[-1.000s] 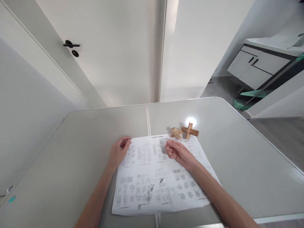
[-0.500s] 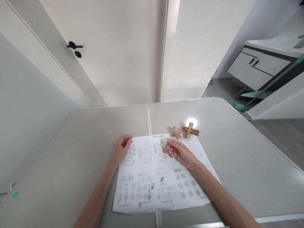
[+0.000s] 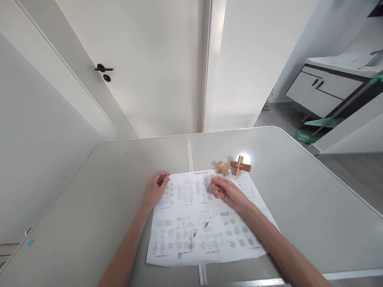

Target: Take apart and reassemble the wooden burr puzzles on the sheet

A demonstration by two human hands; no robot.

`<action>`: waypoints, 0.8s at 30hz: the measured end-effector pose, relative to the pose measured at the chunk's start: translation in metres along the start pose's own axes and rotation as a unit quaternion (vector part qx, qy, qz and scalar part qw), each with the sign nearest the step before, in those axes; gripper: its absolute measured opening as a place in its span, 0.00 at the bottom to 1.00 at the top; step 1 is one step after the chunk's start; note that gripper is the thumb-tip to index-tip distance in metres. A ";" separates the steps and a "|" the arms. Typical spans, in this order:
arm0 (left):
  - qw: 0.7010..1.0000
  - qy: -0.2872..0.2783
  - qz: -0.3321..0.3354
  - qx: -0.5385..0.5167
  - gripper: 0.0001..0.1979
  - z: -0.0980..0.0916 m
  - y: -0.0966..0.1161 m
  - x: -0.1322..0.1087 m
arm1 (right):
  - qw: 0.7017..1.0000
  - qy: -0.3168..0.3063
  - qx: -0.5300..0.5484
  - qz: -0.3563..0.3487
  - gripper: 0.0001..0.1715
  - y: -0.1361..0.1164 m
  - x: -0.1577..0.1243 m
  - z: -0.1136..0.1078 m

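Observation:
A large white printed sheet [image 3: 214, 239] lies on the table, covered with small diagrams and lines of text, with two small torn spots low in its middle. My left hand [image 3: 156, 189] rests at the sheet's upper left corner, its fingers curled in and nothing visible in them. Over the upper right part of the sheet lies my right hand [image 3: 229, 193], loosely closed with no object showing in it. Just beyond its fingers, at the sheet's far edge, sit two wooden interlocking puzzles: a smaller one [image 3: 224, 168] and a larger cross-shaped one [image 3: 240, 166], close together.
The grey table [image 3: 98, 207] has a seam down its middle and a light rim. A white door [image 3: 155, 59] with a black handle [image 3: 103, 68] stands beyond it. At the right are a sink cabinet [image 3: 324, 85] and a green dustpan [image 3: 308, 136].
The camera view has shifted slightly, so the table and sheet appear a little to the right. Both hands keep their pose, and the wooden puzzles stay in place.

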State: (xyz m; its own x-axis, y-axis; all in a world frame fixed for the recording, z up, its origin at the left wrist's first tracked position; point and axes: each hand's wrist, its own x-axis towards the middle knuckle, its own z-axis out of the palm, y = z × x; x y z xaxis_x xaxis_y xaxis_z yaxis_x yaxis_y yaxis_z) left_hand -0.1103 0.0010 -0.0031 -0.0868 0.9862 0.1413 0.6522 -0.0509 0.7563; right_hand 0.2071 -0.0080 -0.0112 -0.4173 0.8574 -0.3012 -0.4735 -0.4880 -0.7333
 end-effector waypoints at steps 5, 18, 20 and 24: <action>1.000 0.002 0.001 0.001 0.14 0.000 0.001 0.000 | 1.000 -0.005 -0.004 0.000 0.19 0.001 0.001 -0.001; 1.000 -0.001 -0.002 0.000 0.13 0.000 0.003 0.001 | 1.000 0.001 0.002 0.006 0.20 -0.003 -0.002 0.003; 1.000 -0.001 -0.003 0.001 0.13 0.000 0.004 0.001 | 1.000 0.001 0.002 0.004 0.19 -0.003 -0.002 0.003; 1.000 0.001 -0.004 0.003 0.13 0.001 0.004 0.000 | 1.000 0.000 0.003 0.007 0.19 -0.003 -0.003 0.004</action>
State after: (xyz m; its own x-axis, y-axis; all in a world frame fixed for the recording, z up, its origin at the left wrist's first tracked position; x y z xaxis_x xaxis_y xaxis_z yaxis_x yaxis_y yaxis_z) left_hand -0.1072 0.0010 -0.0002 -0.0946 0.9862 0.1361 0.6566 -0.0410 0.7531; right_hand 0.2067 -0.0097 -0.0054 -0.4237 0.8507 -0.3113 -0.4718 -0.5006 -0.7259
